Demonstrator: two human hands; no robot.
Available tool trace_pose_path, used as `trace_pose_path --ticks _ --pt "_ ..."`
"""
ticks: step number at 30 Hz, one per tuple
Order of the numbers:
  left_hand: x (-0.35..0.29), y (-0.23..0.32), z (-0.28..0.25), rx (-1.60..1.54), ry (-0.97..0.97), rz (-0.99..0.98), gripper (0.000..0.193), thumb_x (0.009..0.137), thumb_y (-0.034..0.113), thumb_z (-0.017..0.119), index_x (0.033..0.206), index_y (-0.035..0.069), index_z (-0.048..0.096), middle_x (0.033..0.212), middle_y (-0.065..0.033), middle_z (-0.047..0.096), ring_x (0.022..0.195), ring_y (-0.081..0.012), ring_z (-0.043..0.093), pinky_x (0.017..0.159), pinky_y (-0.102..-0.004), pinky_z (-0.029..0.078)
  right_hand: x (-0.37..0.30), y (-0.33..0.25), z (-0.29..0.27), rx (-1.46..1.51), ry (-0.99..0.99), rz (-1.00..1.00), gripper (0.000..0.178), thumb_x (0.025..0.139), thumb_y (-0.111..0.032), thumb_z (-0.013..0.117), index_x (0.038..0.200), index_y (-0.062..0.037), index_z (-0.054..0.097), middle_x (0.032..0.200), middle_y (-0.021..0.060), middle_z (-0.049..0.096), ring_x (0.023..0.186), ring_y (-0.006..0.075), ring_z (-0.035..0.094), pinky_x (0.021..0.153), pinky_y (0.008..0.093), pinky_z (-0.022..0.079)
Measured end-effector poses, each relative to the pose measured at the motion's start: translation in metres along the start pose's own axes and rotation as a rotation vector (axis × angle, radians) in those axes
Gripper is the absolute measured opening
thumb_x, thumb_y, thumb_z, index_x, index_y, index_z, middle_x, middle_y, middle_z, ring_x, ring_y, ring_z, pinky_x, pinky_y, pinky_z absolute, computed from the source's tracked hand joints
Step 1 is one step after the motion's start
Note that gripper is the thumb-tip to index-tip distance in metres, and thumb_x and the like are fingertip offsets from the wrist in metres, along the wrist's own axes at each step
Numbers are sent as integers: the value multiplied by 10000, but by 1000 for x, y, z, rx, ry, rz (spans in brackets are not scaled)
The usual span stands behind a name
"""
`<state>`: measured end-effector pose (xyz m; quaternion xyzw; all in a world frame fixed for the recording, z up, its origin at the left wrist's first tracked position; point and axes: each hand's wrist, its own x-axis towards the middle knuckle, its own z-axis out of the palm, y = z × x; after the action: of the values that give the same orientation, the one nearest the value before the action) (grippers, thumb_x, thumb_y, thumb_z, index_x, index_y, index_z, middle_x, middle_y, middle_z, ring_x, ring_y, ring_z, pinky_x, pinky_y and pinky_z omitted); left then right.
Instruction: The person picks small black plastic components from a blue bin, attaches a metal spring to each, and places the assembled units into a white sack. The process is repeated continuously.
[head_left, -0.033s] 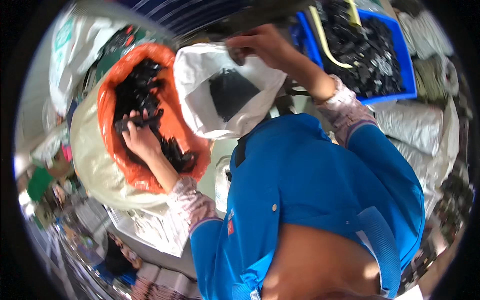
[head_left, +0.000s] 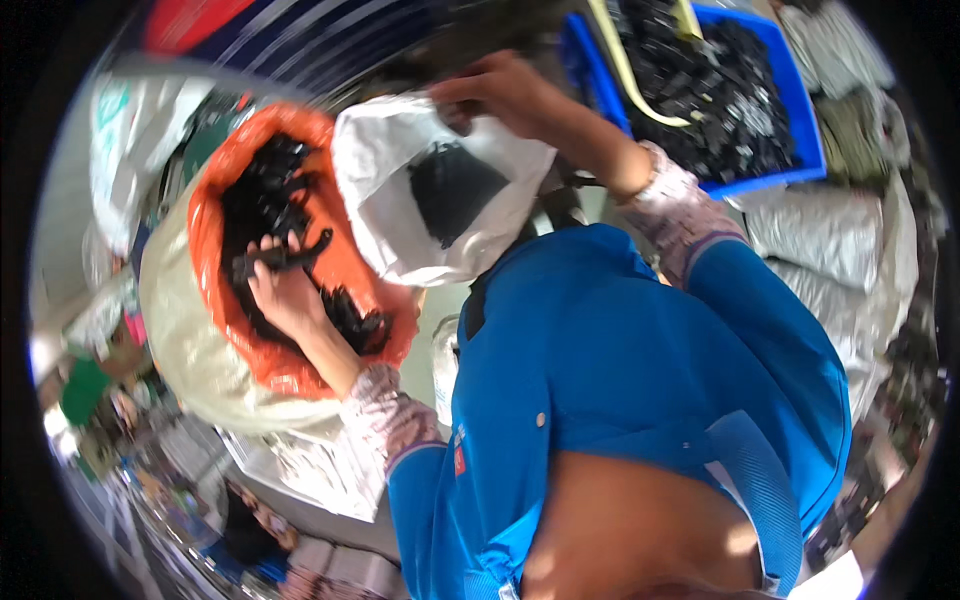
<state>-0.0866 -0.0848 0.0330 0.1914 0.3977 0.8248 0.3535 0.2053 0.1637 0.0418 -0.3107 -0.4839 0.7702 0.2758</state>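
My left hand (head_left: pixel 290 290) is closed around a dark, elongated piece (head_left: pixel 280 258) inside an orange plastic liner (head_left: pixel 345 230). Loose black pieces (head_left: pixel 270 180) lie around it, glossy and jumbled. Just right of the liner, a white bag (head_left: pixel 385 225) gapes wide, with a dark grey-black mass (head_left: pixel 450 190) at its bottom. At that bag's far rim is my right hand (head_left: pixel 505 95), its fingers bent and closed. Shadow hides what those fingers hold, if anything.
A blue crate (head_left: pixel 815 130) of black pieces stands at the far right, with a pale yellow strip (head_left: pixel 625 70) across it. Silvery wrapped packages (head_left: pixel 820 235) lie below the crate. A pale outer sack (head_left: pixel 175 320) surrounds the orange liner.
The whole view has shifted slightly, and the bag and crate sit a little farther left in it. My left hand has turned the dark piece slightly; my right hand stays by the rim.
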Motion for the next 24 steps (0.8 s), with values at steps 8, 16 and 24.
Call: trace_pose_path --ticks 8,16,24 --pt "-76 -86 122 -325 -67 -563 324 892 158 601 1170 5 535 959 -104 584 908 -236 547 856 -394 449 -34 29 0 -639 152 -576 229 885 -256 671 938 -36 705 768 122 633 687 235 614 620 331 473" --pt "-125 -154 208 233 -148 -656 102 859 8 665 897 48 579 645 3 500 520 -100 463 493 -263 394 -215 31 -128 -1178 495 -359 148 799 -101 691 944 -81 716 876 112 666 782 298 658 665 372 552" --pt "-150 -214 281 499 -564 -783 277 817 36 721 1071 -12 622 817 -51 670 589 -104 609 530 -240 496 -228 7 -216 -1280 206 274 253 797 -113 680 1038 -35 691 958 179 704 912 359 670 798 400 538"
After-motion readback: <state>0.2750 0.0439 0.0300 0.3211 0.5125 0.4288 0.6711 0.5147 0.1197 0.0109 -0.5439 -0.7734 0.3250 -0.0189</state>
